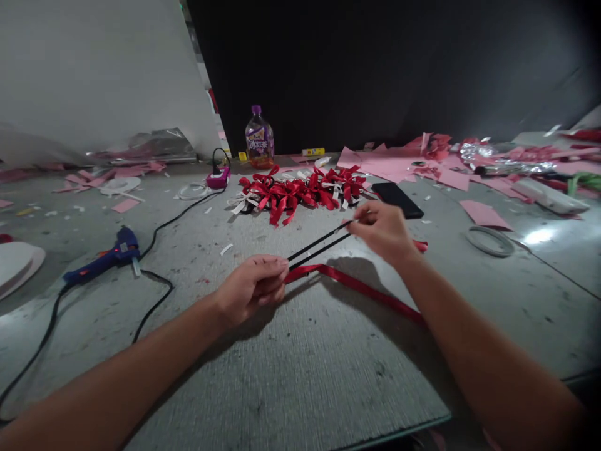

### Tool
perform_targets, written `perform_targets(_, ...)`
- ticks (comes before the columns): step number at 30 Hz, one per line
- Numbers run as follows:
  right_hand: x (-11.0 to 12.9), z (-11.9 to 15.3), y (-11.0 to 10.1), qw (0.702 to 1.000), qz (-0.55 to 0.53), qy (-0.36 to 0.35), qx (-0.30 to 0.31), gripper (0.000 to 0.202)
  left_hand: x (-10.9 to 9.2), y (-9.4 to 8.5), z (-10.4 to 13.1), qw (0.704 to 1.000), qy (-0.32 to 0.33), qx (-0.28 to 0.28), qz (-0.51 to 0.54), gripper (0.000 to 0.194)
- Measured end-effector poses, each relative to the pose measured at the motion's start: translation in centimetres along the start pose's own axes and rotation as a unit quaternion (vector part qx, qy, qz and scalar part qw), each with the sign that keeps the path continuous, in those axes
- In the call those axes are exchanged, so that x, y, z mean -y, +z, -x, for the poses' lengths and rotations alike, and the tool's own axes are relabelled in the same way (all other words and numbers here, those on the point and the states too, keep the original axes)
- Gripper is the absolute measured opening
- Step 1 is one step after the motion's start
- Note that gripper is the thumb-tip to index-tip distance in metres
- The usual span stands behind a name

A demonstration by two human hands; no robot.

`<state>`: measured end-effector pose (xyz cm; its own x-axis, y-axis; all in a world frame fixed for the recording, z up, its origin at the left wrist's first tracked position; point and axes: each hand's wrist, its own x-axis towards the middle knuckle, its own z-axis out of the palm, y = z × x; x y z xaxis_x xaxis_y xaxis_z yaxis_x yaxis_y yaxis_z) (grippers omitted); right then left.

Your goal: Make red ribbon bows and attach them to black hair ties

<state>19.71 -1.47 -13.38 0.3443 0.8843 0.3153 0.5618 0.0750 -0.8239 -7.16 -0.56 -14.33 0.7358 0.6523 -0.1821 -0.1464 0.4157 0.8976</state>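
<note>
A black elastic band [320, 240] is stretched as two near-parallel strands between my hands, a little above the table. My left hand [253, 283] is closed on one end of it, with a red ribbon [359, 286] coming out of the same grip. That ribbon runs right and passes behind my right forearm. My right hand [382, 228] pinches the other end of the band between thumb and fingers. Beyond both hands lies a pile of red ribbon bows [300, 193] with white pieces among them.
On the left, a blue glue gun [110, 255] lies with its black cord [159, 227] trailing to a pink power adapter [218, 178]. A bottle [259, 139] stands at the back. Right of the bows are a black phone [398, 199], pink paper [486, 215] and a coiled cable [491, 242].
</note>
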Motion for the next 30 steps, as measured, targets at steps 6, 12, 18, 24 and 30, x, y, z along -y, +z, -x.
perform_targets(6,3.9,6.2,4.8,0.975,-0.005,-0.102,0.198,0.007,0.9,0.8,0.6,0.995,-0.081,0.059,-0.020,0.029)
perform_targets(12,3.8,6.3,4.3,0.966,0.037,-0.137,0.215,0.021,0.9,0.6,0.6,0.990,-0.095,0.084,0.055,0.024)
perform_targets(18,3.8,6.7,5.1,0.970,-0.042,-0.064,0.231,0.017,1.1,0.8,0.7,0.985,-0.069,0.091,0.127,0.017)
perform_targets(24,3.1,6.7,5.9,0.961,-0.105,0.009,0.257,0.017,1.2,0.6,0.8,0.980,-0.067,0.112,0.147,0.022)
perform_targets(30,3.2,5.6,4.9,0.958,-0.121,0.069,0.250,0.022,0.9,0.0,0.6,0.985,-0.039,0.099,0.135,0.025)
